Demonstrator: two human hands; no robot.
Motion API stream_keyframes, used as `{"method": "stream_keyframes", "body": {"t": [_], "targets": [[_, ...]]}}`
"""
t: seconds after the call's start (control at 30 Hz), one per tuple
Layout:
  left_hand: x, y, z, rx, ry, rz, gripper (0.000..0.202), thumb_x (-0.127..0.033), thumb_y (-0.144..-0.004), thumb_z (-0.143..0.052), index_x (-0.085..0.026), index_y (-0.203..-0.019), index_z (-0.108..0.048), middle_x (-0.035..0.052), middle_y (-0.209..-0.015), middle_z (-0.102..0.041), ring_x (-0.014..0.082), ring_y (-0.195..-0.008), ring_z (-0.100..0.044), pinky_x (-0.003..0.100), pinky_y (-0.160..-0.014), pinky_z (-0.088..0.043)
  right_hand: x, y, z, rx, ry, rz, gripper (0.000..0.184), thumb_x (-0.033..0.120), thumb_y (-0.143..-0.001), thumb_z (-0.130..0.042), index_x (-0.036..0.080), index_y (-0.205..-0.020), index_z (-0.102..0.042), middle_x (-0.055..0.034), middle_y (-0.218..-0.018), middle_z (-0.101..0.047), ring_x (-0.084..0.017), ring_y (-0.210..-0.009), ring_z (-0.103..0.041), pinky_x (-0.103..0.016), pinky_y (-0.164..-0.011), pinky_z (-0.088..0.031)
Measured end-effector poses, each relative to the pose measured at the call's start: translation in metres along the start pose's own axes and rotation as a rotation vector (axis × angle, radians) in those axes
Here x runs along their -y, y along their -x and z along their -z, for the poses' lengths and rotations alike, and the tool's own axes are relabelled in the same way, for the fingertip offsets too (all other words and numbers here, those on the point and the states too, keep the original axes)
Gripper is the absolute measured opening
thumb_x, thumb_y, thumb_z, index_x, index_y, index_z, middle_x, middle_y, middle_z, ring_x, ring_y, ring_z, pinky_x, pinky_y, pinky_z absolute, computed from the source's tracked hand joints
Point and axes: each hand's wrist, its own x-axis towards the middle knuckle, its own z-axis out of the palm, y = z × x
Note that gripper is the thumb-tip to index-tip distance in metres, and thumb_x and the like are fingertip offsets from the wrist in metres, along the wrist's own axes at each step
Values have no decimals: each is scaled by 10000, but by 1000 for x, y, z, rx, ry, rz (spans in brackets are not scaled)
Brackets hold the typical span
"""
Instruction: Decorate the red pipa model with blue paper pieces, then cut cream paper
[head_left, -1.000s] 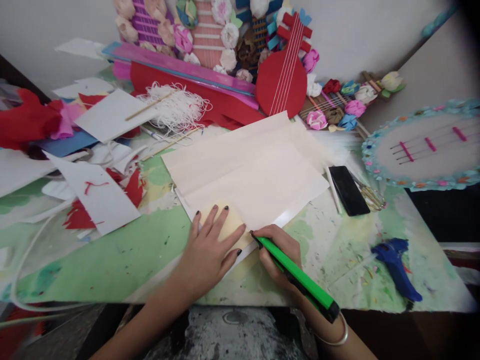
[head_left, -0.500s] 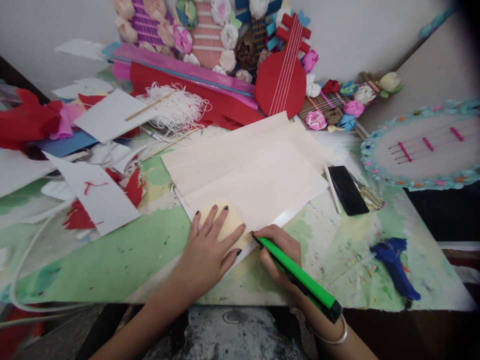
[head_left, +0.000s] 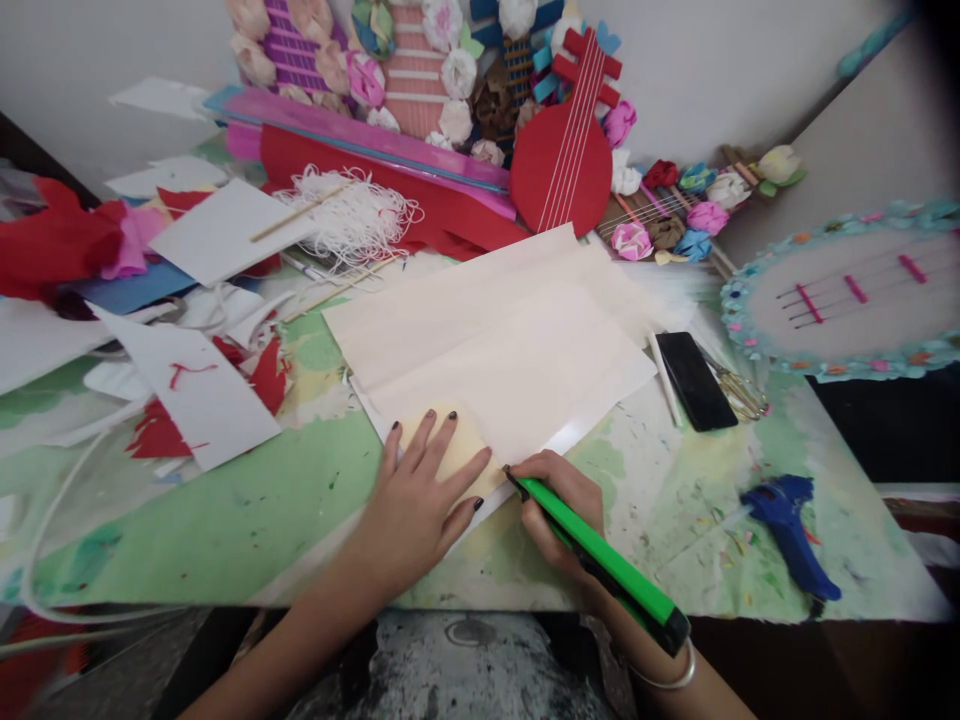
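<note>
My left hand [head_left: 420, 490] lies flat with spread fingers on a pale yellow piece [head_left: 461, 440], pressing it down at the near corner of a large cream sheet [head_left: 487, 330]. Closed round a green and black utility knife [head_left: 600, 550], my right hand [head_left: 562, 490] rests just to the right. The knife's tip end meets the right edge of the yellow piece; its blade is too small to make out. Below the cream sheet, a white board [head_left: 574, 432] shows along the near edges.
A blue glue gun [head_left: 787, 530], a black phone [head_left: 696, 380] and a white stick [head_left: 666, 380] lie to the right. On the left are paper scraps [head_left: 187, 380] and white string [head_left: 352, 215]. A red lute-shaped craft [head_left: 562, 165] leans at the back.
My right hand and the utility knife have shifted very slightly to the right. My left hand has stayed in place.
</note>
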Motion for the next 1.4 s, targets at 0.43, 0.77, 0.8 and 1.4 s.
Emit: {"method": "stream_keyframes", "body": {"t": [0.43, 0.77, 0.8, 1.4], "targets": [[0, 0, 0, -4, 10, 0, 410, -403, -908, -484, -330, -1309, -526, 153, -1445, -381, 363, -1368, -287, 617, -1067, -212, 1, 2, 1, 2, 18, 0, 230, 86, -768, -518, 213, -946, -589, -24, -825, -623, -159, -718, -596, -282, -651, -483], [0, 0, 1, 3, 1, 2, 412, -406, -909, -484, -339, -1314, -517, 142, -1455, -373, 360, -1371, -284, 615, -1068, -217, -2, -1, -2, -62, 93, 101, 270, 68, -682, -490, 211, -893, -579, -4, -740, -592, -147, -641, -569, -264, -573, -451], [0, 0, 1, 5, 2, 2, 413, -407, -909, -484, -339, -1315, -516, 144, -1453, -375, 360, -1371, -283, 616, -1066, -219, -1, -1, -2, -62, 94, 103, 261, 77, -689, -496, 212, -897, -578, -7, -746, -595, -150, -648, -572, -267, -578, -455], [1, 0, 0, -5, 7, -1, 422, -404, -900, -499, -333, -1315, -518, 140, -1455, -374, 357, -1367, -291, 622, -1065, -217, 0, 0, 0, -51, 84, 78, 224, 107, -722, -520, 213, -905, -592, -19, -788, -616, -162, -680, -589, -283, -614, -474]]}}
